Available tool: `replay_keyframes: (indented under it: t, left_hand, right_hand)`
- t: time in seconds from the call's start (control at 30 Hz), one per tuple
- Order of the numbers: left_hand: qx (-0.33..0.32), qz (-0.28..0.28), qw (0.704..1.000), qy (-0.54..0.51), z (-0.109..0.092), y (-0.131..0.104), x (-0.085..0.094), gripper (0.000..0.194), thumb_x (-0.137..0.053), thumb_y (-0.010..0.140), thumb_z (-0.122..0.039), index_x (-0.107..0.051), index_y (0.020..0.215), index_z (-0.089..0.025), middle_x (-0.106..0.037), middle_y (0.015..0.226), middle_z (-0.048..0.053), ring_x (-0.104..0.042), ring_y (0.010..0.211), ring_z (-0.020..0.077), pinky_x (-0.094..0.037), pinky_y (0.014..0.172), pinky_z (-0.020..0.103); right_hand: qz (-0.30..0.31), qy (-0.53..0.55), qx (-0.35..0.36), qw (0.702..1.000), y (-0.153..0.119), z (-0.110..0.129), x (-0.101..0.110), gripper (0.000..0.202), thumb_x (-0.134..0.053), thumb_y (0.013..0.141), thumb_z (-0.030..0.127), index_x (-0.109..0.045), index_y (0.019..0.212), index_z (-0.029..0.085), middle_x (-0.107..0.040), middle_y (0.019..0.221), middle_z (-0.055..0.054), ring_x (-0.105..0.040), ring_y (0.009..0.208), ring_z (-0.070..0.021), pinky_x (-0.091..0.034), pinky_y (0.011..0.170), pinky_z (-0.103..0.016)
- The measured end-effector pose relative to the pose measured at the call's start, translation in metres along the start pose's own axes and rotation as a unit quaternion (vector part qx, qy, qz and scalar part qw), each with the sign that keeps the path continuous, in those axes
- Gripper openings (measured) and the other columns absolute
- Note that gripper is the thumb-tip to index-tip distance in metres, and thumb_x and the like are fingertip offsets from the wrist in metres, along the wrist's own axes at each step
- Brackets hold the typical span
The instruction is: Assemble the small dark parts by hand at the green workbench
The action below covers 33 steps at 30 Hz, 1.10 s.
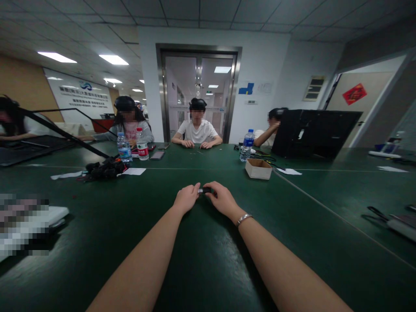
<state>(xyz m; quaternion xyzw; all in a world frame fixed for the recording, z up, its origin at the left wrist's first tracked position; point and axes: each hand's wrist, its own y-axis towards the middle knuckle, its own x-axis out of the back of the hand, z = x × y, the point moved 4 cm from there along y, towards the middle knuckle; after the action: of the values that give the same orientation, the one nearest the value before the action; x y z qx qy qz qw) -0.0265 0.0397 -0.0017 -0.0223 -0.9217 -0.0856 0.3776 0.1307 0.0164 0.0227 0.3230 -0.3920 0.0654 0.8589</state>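
Over the middle of the green table (195,260), both hands meet at a small black tube with a silver end (205,190); its exact kind is too small to make out. My left hand (187,198) is closed, thumb and fingers pinching the silver end. From the other side, my right hand (221,198), with a silver bracelet (244,219) on its wrist, grips the black part between thumb and fingers. The tube lies roughly level between the two hands, and the fingers partly cover both its ends.
An open cardboard box (258,170) stands ahead to the right, by a water bottle (247,145). Ahead left are two more bottles (142,145) and a heap of black gear (105,169). A person (196,125) sits opposite; a black monitor (315,132) stands at right.
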Motion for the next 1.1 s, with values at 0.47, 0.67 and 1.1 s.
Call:
replay_keyframes:
  t: [0.47, 0.67, 1.1]
  left_hand:
    - [-0.003, 0.005, 1.0, 0.02, -0.009, -0.005, 0.004, 0.055, -0.022, 0.09, -0.057, -0.06, 0.079, -0.019, -0.066, 0.072, 0.005, -0.06, 0.068, 0.0188, -0.04, 0.063, 0.028]
    - [-0.024, 0.005, 0.998, 0.066, -0.018, -0.011, 0.005, 0.053, -0.021, 0.091, -0.053, -0.061, 0.081, -0.019, -0.069, 0.083, 0.008, -0.063, 0.079, 0.021, -0.04, 0.068, 0.029]
    - [-0.121, 0.015, 0.961, 0.25, -0.021, -0.036, 0.025, 0.047, -0.028, 0.091, -0.051, -0.061, 0.105, -0.021, -0.061, 0.112, 0.01, -0.054, 0.103, 0.0252, -0.04, 0.086, 0.037]
  right_hand:
    - [0.037, -0.051, 0.032, 0.998, -0.003, 0.012, -0.004, 0.027, -0.057, 0.077, 0.009, -0.057, 0.101, 0.021, -0.056, 0.1, -0.003, -0.055, 0.085, -0.0136, -0.044, 0.077, -0.026]
    - [0.056, -0.071, 0.054, 0.994, -0.001, 0.016, -0.009, 0.023, -0.056, 0.081, 0.012, -0.055, 0.103, 0.019, -0.057, 0.1, -0.006, -0.055, 0.09, -0.016, -0.044, 0.082, -0.029]
    - [0.081, -0.171, -0.012, 0.982, -0.011, -0.003, 0.021, 0.016, -0.039, 0.094, 0.027, -0.053, 0.091, 0.02, -0.062, 0.091, -0.009, -0.056, 0.082, -0.0187, -0.041, 0.075, -0.03]
